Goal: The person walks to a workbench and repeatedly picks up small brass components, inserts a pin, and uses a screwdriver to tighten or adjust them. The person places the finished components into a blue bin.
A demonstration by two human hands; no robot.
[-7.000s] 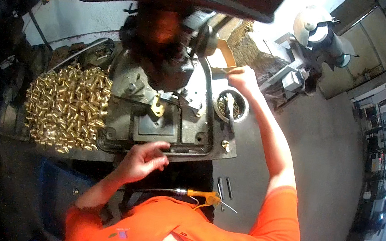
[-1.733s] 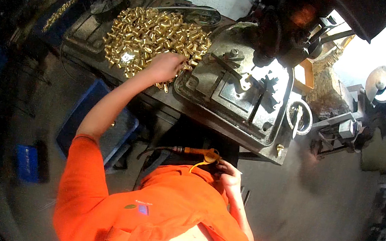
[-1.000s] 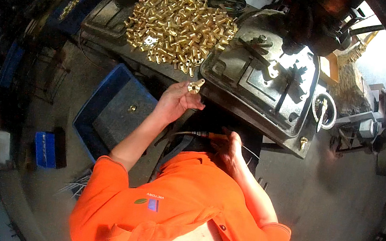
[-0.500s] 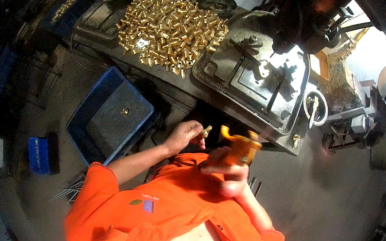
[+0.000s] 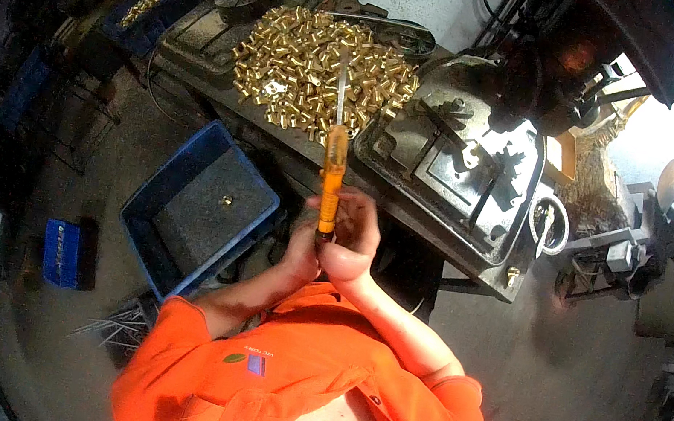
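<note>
An orange air blow gun [image 5: 329, 197] with a thin metal nozzle [image 5: 341, 90] stands out in front of me, its nozzle extending toward the heap of brass fittings [image 5: 312, 78]. My right hand [image 5: 356, 239] is wrapped round its handle. Close against it on the left, my left hand [image 5: 299, 244] is closed, its fingers partly hidden behind the gun. What the left hand holds, if anything, does not show. The small brass fittings are piled on the workbench [image 5: 279, 129] beyond both hands.
A blue bin [image 5: 148, 205] with one brass piece [image 5: 226, 201] inside is left of my hands. Ahead on the right, a metal machine table [image 5: 421, 166] lies below a dark machine head. A white cup [image 5: 554, 228] and another brass piece [image 5: 512, 274] are near the bench's right end.
The blow gun has swung left and forward in my right hand, its nozzle now toward the heap. My hands have come together, and the brass fitting seen in my left hand is now hidden.
</note>
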